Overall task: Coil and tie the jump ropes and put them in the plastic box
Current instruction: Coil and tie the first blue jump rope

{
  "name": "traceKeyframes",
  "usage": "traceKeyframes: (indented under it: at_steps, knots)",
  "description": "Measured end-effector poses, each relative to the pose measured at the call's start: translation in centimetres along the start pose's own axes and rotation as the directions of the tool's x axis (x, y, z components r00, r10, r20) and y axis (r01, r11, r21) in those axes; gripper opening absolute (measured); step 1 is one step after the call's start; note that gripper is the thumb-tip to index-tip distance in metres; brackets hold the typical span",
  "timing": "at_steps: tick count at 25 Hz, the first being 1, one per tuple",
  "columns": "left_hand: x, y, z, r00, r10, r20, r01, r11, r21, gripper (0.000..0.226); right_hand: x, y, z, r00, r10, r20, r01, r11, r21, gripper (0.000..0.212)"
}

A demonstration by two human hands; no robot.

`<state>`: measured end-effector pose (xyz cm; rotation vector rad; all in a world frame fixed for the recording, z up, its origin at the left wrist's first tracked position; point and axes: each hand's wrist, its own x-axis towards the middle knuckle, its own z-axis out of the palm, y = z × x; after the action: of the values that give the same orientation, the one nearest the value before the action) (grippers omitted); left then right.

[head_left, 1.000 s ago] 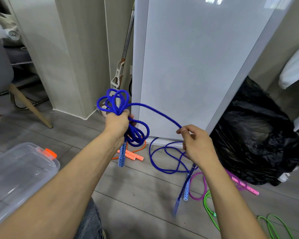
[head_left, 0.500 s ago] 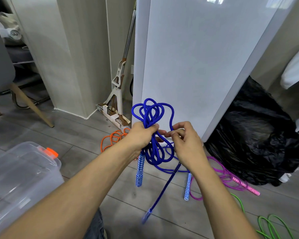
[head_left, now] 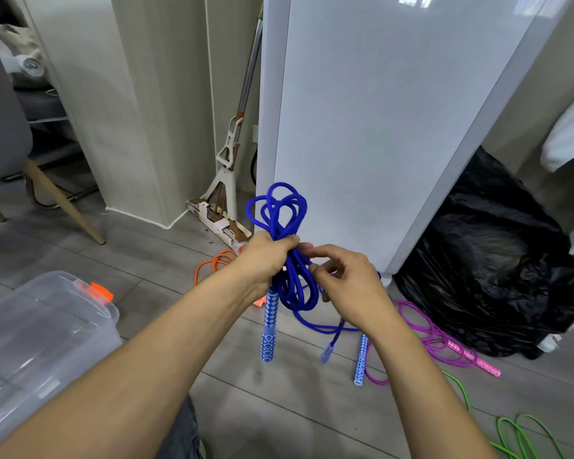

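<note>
- I am at the tying step with the blue jump rope (head_left: 280, 210). It is gathered into a bundle that I hold up in the air in front of me, above the floor. The plastic box (head_left: 47, 329) sits well off to my left.
- My left hand (head_left: 265, 260) is clenched round the waist of the bundle. My right hand (head_left: 348, 279) is just beside it, and its thumb and forefinger seem to pinch a loose strand where it leaves the bundle.
- Next, I judge, I must wind that strand round the waist and tuck it through. My left grip has to stay tight so the loops do not spill.
- The bundle's long axis stands roughly upright, with the loops pointing up above my fist. One patterned handle (head_left: 268, 329) hangs straight down, pointing at the floor.
- The second handle (head_left: 361, 359) is low on my right. I cannot tell whether it dangles or lies on the floor.
- The orange rope (head_left: 212, 263), pink rope (head_left: 424, 329) and green rope (head_left: 517, 432) lie on the floor, not yet coiled.
</note>
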<state>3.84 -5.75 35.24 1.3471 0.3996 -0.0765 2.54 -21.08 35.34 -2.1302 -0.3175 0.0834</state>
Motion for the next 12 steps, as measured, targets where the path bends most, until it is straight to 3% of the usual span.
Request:
traceKeyframes:
  at_steps: [2,3,6,8,10,12]
  knots:
    - [0.5,0.7,-0.6,0.999,0.036,-0.026,-0.037,0.998,-0.041,0.011,0.2,0.7,-0.9,0.999,0.046,0.028,-0.044,0.996,-0.075,0.005]
    - [0.7,1.0,-1.1,0.996,0.066,-0.06,-0.066,0.998,0.012,0.014,0.3,1.1,-1.5,0.997,0.062,0.041,-0.057,0.993,-0.104,0.01]
    - [1.6,1.1,-2.7,0.989,0.118,-0.092,-0.08,0.939,0.336,0.024,0.1,1.9,-3.5,0.997,0.064,0.044,-0.056,0.985,-0.162,0.016]
    - [1.4,0.9,-3.2,0.999,0.035,-0.027,-0.016,0.855,0.519,0.019,-0.1,1.6,-4.3,1.0,0.023,0.013,-0.021,0.982,-0.185,0.012]
    - [1.2,0.8,-3.3,0.999,-0.025,0.035,-0.01,0.653,0.757,0.003,-0.5,1.1,-4.6,0.999,-0.041,0.003,0.041,0.978,-0.207,0.008]
    - [0.8,0.7,-3.2,0.994,-0.062,0.093,-0.064,0.37,0.927,0.021,-0.7,0.6,-4.6,0.995,-0.097,0.004,0.095,0.969,-0.227,0.006]
